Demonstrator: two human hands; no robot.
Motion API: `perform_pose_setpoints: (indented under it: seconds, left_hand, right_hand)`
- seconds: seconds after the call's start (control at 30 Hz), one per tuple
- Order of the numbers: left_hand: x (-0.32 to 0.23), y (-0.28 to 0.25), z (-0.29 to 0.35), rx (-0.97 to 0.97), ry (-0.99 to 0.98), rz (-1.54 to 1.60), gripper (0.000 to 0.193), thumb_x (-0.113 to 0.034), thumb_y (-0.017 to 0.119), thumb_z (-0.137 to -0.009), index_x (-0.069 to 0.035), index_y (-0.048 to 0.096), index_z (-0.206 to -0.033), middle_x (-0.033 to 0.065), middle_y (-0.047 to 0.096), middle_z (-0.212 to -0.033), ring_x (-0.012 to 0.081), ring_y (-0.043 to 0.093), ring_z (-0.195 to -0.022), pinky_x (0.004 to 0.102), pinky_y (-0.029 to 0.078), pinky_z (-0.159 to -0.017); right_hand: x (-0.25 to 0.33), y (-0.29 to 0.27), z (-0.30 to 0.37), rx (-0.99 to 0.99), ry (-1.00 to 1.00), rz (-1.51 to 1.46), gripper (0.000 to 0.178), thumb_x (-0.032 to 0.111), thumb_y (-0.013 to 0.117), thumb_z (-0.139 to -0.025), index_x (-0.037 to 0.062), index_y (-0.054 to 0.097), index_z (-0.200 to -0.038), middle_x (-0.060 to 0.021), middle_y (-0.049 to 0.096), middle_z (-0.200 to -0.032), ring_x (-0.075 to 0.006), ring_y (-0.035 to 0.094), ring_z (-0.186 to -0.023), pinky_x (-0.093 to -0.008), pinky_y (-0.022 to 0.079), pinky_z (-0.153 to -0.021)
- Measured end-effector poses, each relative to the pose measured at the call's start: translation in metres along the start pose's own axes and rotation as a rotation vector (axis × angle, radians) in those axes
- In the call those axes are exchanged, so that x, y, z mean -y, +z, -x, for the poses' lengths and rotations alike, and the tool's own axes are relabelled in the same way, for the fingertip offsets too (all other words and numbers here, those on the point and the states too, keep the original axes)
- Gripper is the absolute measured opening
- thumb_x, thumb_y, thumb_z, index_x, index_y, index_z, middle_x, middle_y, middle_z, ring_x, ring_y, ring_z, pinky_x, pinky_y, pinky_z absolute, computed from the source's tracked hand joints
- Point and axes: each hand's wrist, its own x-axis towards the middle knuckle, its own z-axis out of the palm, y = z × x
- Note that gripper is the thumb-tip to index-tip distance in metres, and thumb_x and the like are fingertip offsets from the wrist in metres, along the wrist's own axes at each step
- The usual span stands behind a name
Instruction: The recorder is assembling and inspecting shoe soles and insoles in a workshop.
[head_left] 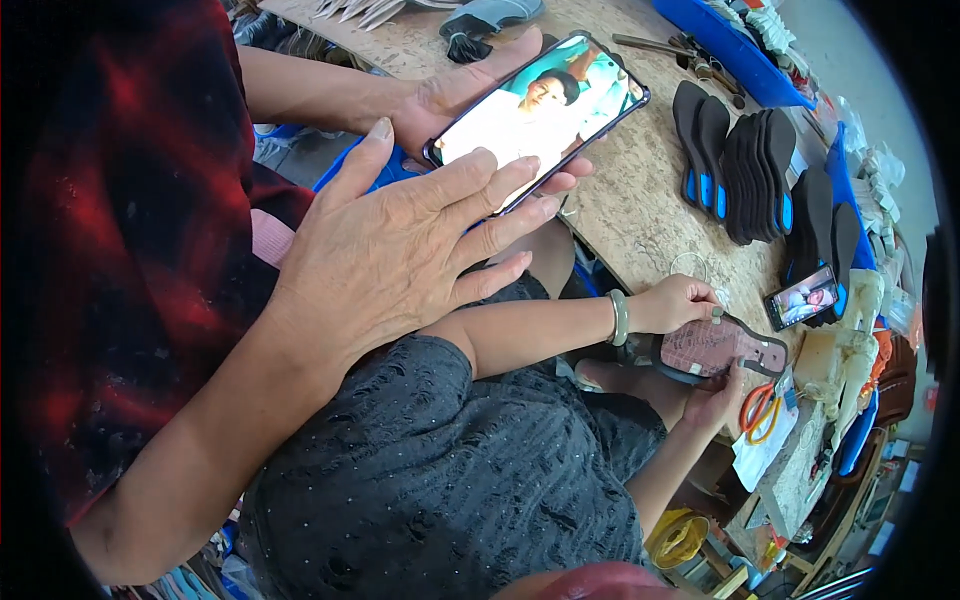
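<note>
In both hands I have a shoe insole point(697, 348), flat, brownish-pink with a grid pattern and a black rim. My left hand point(672, 302), a pale bangle on its wrist, pinches the insole's far edge. Fingers of my right hand point(712, 402) lie under the near edge with the thumb on top. Orange-handled scissors point(760, 412) lie close to my right hand. At the upper left a co-worker in a red and black shirt holds a lit phone point(500, 135) on one palm. The co-worker's other hand point(375, 255) spreads over its screen and hides part of my view.
Rows of black soles with blue patches point(760, 175) stand on the worktable point(630, 215). A second phone point(803, 298) leans against them. Blue trays point(730, 45) line the far side, with a hammer point(650, 45) nearby. A yellow container point(678, 540) stands low at right.
</note>
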Motion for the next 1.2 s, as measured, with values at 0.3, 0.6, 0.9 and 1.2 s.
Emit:
perform_pose_setpoints:
  seconds: [0.3, 0.6, 0.9, 1.2]
  left_hand:
    - [0.233, -0.019, -0.164, -0.567, 0.052, -0.57, 0.022, -0.014, 0.062, -0.088, 0.002, 0.065, -0.103, 0.0056, 0.068, -0.087, 0.0092, 0.059, -0.08, 0.0268, 0.048, -0.075]
    - [0.233, -0.018, -0.168, -0.552, 0.018, -0.441, 0.021, -0.013, 0.061, -0.089, 0.001, 0.065, -0.105, 0.0048, 0.069, -0.091, 0.0073, 0.059, -0.082, 0.0244, 0.048, -0.076]
    - [0.242, -0.023, -0.169, -0.567, 0.002, -0.369, 0.019, -0.012, 0.06, -0.089, 0.001, 0.065, -0.103, 0.0039, 0.068, -0.089, 0.0066, 0.059, -0.082, 0.0249, 0.048, -0.076]
    - [0.242, -0.024, -0.169, -0.556, -0.001, -0.389, 0.018, -0.01, 0.06, -0.089, 0.001, 0.065, -0.102, 0.0034, 0.068, -0.089, 0.0062, 0.058, -0.082, 0.0246, 0.048, -0.076]
  right_hand:
    - [-0.006, 0.001, 0.002, -0.023, 0.018, -0.045, 0.032, 0.019, 0.055, -0.092, -0.0025, 0.055, -0.115, -0.0116, 0.062, -0.113, -0.0203, 0.058, -0.106, -0.0364, 0.045, -0.095]
    - [-0.001, 0.011, 0.007, -0.012, 0.063, -0.028, 0.039, 0.024, 0.05, -0.095, -0.003, 0.051, -0.122, -0.0141, 0.06, -0.119, -0.0229, 0.058, -0.11, -0.0387, 0.045, -0.096]
    - [-0.003, 0.01, 0.005, -0.007, 0.077, -0.026, 0.038, 0.024, 0.051, -0.095, -0.002, 0.051, -0.123, -0.0132, 0.059, -0.12, -0.0222, 0.057, -0.112, -0.0383, 0.044, -0.097]
    - [-0.003, 0.007, 0.004, 0.008, 0.072, -0.056, 0.036, 0.021, 0.052, -0.094, -0.0022, 0.052, -0.121, -0.0123, 0.06, -0.119, -0.0215, 0.057, -0.111, -0.0375, 0.044, -0.097]
